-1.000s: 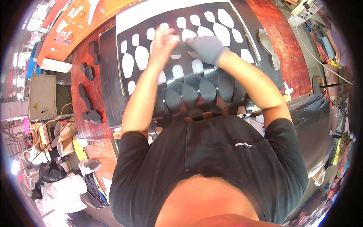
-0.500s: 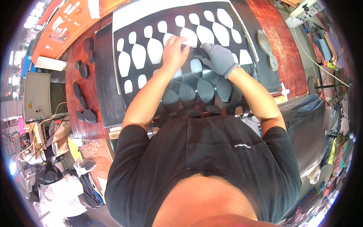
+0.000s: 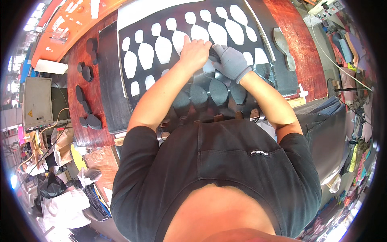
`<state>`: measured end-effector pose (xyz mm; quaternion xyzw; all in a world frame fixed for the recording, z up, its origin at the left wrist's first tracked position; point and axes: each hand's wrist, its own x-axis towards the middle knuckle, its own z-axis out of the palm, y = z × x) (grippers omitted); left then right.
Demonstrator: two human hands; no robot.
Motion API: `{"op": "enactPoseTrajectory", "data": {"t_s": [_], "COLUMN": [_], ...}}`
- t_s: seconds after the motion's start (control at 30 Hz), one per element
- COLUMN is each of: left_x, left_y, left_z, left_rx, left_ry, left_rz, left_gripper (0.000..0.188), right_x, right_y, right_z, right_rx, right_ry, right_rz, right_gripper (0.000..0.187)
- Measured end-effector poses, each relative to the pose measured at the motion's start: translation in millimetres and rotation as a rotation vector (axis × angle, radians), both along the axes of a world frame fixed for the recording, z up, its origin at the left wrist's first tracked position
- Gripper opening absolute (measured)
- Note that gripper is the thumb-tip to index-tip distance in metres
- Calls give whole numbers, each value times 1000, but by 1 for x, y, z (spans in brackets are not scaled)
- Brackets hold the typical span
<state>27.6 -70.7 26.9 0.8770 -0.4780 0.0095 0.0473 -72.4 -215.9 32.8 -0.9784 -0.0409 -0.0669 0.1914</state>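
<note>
Dark piece [image 3: 213,55] gripped by right hand [image 3: 232,63] | left hand [image 3: 196,55]: grip cannot be told | black sheet [image 3: 147,35] should be kept flat

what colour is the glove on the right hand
The glove is grey, best seen in the head view.

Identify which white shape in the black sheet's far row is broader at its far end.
The rightmost white shape in that row: its far end is broad and its near end narrow, while the others are the reverse.
</note>
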Motion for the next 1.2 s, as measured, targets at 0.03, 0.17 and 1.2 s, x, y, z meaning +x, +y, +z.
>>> {"op": "enactPoseTrajectory", "data": {"t_s": [0.03, 0.17, 1.2], "left_x": [3, 2, 17], "left_y": [-2, 3, 44], "left_z": [3, 4, -26], "left_rx": [24, -19, -539], "left_ry": [5, 16, 407], "left_rz": [-38, -32, -65], "left_gripper": [30, 30, 51], "right_x": [-1, -13, -30], "right_y": [-1, -6, -21], "right_z": [1, 5, -8], "right_rx": [-8, -8, 102], "right_ry": [-5, -79, -368], "right_rz": [-37, -109, 6], "right_gripper": [53, 58, 54]}}
